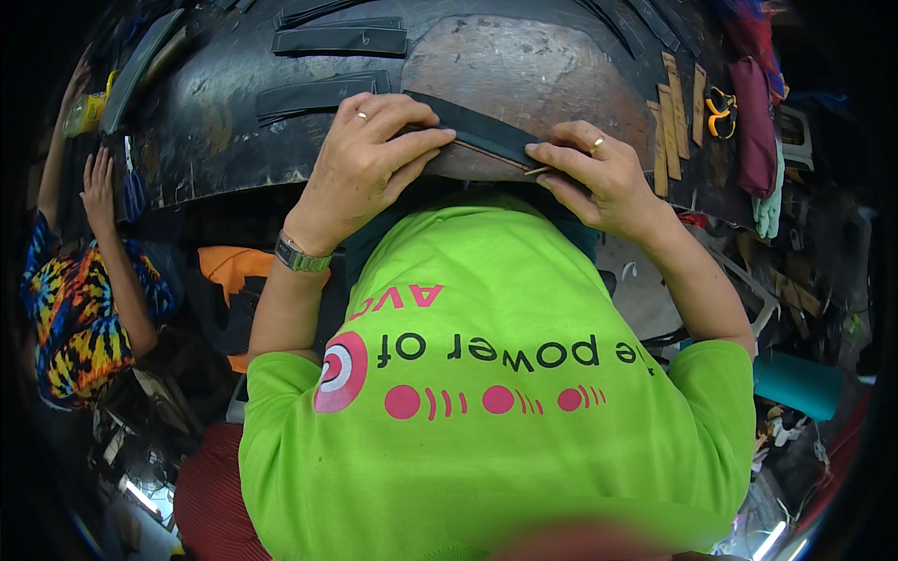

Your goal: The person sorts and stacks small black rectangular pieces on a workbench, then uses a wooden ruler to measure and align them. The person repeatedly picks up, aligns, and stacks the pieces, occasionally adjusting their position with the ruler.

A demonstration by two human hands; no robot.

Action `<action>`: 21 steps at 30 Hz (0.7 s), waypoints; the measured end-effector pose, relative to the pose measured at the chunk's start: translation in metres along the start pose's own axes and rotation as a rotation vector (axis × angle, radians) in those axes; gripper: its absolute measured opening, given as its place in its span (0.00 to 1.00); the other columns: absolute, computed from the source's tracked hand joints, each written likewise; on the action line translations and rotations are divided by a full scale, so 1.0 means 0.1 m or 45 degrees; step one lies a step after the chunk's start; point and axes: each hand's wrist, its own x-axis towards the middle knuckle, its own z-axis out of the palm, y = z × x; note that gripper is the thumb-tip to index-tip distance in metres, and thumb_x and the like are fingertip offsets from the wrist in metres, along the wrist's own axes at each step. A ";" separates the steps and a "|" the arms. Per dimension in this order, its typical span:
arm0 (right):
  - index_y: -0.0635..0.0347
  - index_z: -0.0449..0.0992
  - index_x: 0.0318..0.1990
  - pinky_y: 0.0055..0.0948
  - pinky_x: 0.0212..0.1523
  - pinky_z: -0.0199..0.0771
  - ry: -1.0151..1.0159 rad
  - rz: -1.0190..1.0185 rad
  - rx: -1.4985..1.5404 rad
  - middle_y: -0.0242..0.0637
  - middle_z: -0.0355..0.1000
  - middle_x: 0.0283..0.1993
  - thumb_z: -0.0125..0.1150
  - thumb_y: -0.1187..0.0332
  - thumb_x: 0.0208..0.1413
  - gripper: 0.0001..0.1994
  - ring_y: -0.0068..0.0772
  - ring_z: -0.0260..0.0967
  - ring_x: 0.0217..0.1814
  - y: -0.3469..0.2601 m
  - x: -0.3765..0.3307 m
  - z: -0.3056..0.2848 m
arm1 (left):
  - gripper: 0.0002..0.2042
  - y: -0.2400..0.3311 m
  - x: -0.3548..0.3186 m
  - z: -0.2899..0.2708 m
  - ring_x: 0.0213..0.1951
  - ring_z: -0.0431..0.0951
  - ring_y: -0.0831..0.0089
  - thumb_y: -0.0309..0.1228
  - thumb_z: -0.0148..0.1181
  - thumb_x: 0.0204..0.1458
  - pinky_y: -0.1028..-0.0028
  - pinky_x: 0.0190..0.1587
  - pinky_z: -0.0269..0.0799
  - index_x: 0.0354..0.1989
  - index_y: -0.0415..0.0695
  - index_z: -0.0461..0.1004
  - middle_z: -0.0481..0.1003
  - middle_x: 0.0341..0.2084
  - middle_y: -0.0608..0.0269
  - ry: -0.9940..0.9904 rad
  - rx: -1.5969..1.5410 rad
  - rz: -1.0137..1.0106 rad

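A dark, flat strip [486, 131], perhaps leather or stiff fabric, is held at the table's near edge, slanting down to the right. A thin brown edge or stick [491, 155] runs along its near side; I cannot make out which. My left hand [365, 164] pinches the strip's near side left of its middle, thumb against forefinger. At the right end, my right hand [599, 173] grips it between thumb and fingers, and a short brown tip pokes out by the thumb. More dark strips [313, 96] lie stacked just beyond my left hand.
Another stack of dark strips [339, 39] lies farther back on the worn black table [220, 140]. Right of my hands are several wooden slats [669, 126], orange-handled cutters [720, 114] and maroon cloth [754, 131]. At left, a co-worker's hand [97, 192] rests near blue-handled scissors [134, 187].
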 end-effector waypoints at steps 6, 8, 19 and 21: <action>0.59 0.79 0.48 0.34 0.40 0.79 0.043 0.125 0.088 0.42 0.74 0.46 0.75 0.67 0.48 0.19 0.43 0.78 0.40 -0.04 0.01 0.01 | 0.13 -0.03 -0.02 0.01 0.57 0.74 0.60 0.32 0.71 0.49 0.61 0.59 0.68 0.44 0.47 0.82 0.78 0.52 0.61 0.068 -0.018 -0.092; 0.59 0.79 0.49 0.34 0.41 0.79 0.113 0.195 0.114 0.42 0.74 0.46 0.75 0.66 0.47 0.20 0.44 0.78 0.41 -0.07 0.02 0.03 | 0.14 -0.05 -0.02 0.01 0.58 0.74 0.60 0.33 0.71 0.49 0.61 0.59 0.68 0.45 0.47 0.82 0.78 0.53 0.61 0.053 -0.026 -0.098; 0.62 0.80 0.46 0.32 0.38 0.80 0.068 0.170 -0.011 0.41 0.75 0.44 0.74 0.69 0.49 0.16 0.41 0.78 0.38 -0.10 0.04 0.07 | 0.15 -0.10 -0.02 -0.01 0.54 0.76 0.63 0.35 0.72 0.49 0.64 0.58 0.69 0.46 0.47 0.82 0.80 0.48 0.64 0.036 0.006 -0.092; 0.61 0.80 0.45 0.33 0.38 0.80 0.103 0.146 -0.019 0.41 0.75 0.43 0.72 0.69 0.51 0.14 0.42 0.78 0.38 -0.08 0.04 0.09 | 0.15 -0.10 -0.03 -0.03 0.54 0.77 0.63 0.32 0.72 0.48 0.63 0.57 0.69 0.45 0.47 0.83 0.81 0.48 0.64 0.020 -0.004 -0.092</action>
